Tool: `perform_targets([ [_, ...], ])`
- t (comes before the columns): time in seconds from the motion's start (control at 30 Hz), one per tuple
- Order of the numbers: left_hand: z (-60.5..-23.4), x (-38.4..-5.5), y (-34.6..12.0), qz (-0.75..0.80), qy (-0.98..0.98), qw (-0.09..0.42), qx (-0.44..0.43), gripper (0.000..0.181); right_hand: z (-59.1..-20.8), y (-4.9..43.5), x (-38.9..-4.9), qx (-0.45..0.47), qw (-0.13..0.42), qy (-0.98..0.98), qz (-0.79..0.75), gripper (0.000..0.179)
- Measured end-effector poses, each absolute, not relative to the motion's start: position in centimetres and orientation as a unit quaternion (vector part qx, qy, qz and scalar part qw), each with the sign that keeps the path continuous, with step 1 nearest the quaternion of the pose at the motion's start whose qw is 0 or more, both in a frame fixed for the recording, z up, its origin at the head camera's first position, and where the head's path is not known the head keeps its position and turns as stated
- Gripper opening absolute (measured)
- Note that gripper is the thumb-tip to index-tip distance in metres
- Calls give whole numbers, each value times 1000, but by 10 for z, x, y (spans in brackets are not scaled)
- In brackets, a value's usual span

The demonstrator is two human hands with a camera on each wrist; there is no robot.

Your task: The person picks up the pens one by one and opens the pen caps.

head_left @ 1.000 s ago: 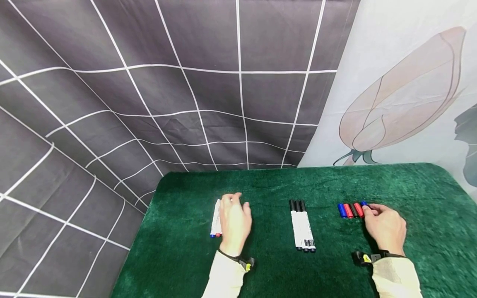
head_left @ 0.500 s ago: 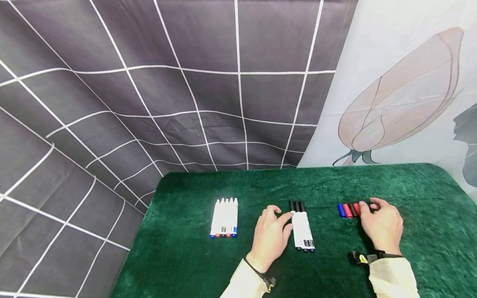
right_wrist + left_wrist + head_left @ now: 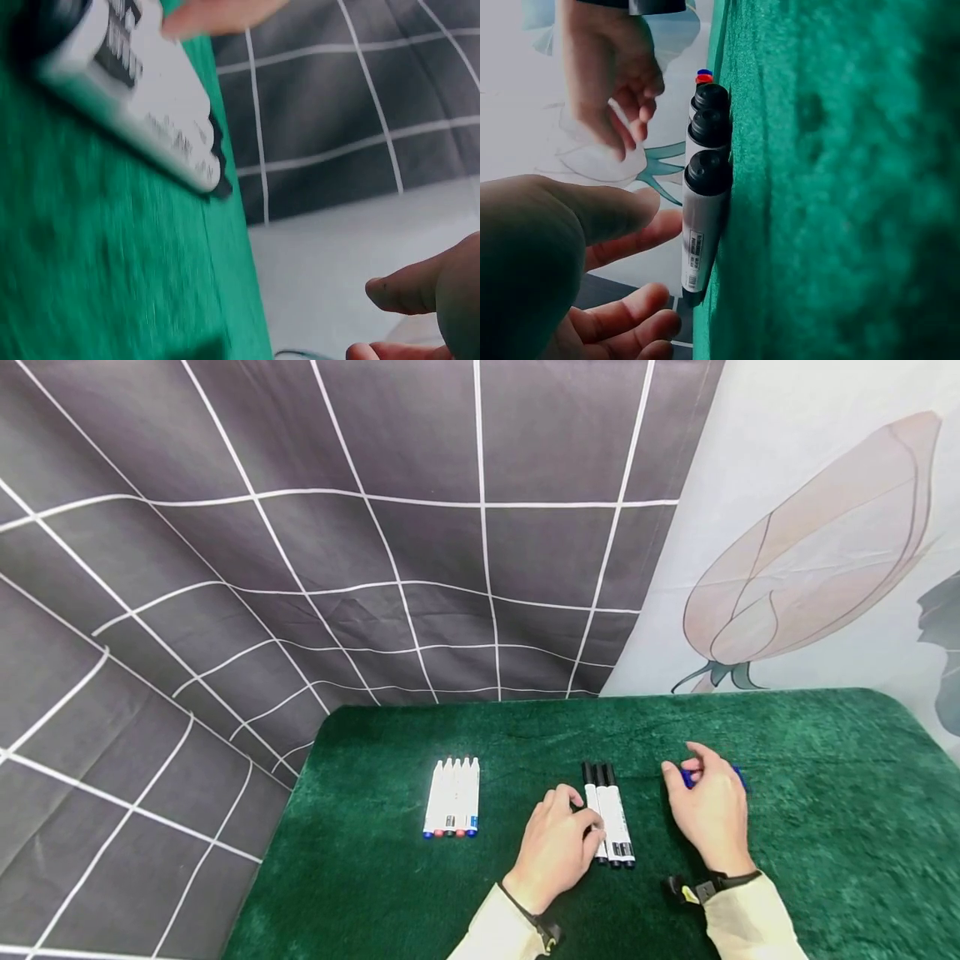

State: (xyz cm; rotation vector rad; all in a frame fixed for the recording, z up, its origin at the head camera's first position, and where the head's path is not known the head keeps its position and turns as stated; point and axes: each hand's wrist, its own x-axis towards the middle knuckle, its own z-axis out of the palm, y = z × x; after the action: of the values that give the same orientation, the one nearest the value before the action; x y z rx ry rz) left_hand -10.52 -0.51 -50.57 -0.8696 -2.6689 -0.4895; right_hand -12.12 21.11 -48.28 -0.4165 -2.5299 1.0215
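1. Fingers on the left hand [image 3: 557, 843] are loosely bent and apart, not clamped on anything I can see. Head view: it's at 5 o'clock, low against the 8 o'clock side of three black-capped markers [image 3: 618, 822], so most of that row is left uncovered.
2. Same view, right hand [image 3: 711, 814] at 4 o'clock: thumb and fingertips apart, palm down over the blue pieces [image 3: 738, 777] (caps, I'd guess). Blue peeks out on both sides of it; can't tell what else is under there.
3. Down at 6 o'clock are five capless markers [image 3: 453, 797], narrow ends all facing 12. Both sets lie side by side on the green cloth [image 3: 847, 835], and I reckon that's handy: neighbours stop each other rolling, and the fuzzy pile probably adds grip.
4. Left wrist view: left hand fills 8 o'clock, thumb clear of the nearest black-capped marker, one fingertip looking to meet its side. Seems more like a steadying touch than a grip. Blue and red bits show past the row near 12; right hand hangs at 10 to 11, apart from the row.
5. Right wrist view: black-capped markers at 10, blurry, with a fingertip, presumably the left hand's, near 12. Contact? Can't tell. Right thumb and fingers at 4 o'clock have a gap between them, nothing visibly pinched.
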Motion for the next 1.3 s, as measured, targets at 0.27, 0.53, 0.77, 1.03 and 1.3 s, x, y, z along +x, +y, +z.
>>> perform_targets([
  [0.27, -505, -102, -4, -155, -940, 109, -283, 9, -482, 199, -119, -107, 207, -902, 362, 41],
  [0.53, -507, -106, -7, -137, -965, 126, -183, 23, -480, 194, -119, -92, 196, -907, 361, 35],
  [0.77, -508, -112, -14, -142, -957, 190, -168, 22, -477, 191, -117, -88, 164, -911, 367, 33],
  [1.03, -497, -119, -25, -204, -932, 234, -187, 19, -470, 192, -117, -70, 58, -894, 439, 43],
  [1.3, -483, -125, -36, -233, -910, 235, -250, 20, -464, 191, -117, -62, -54, -848, 523, 60],
])
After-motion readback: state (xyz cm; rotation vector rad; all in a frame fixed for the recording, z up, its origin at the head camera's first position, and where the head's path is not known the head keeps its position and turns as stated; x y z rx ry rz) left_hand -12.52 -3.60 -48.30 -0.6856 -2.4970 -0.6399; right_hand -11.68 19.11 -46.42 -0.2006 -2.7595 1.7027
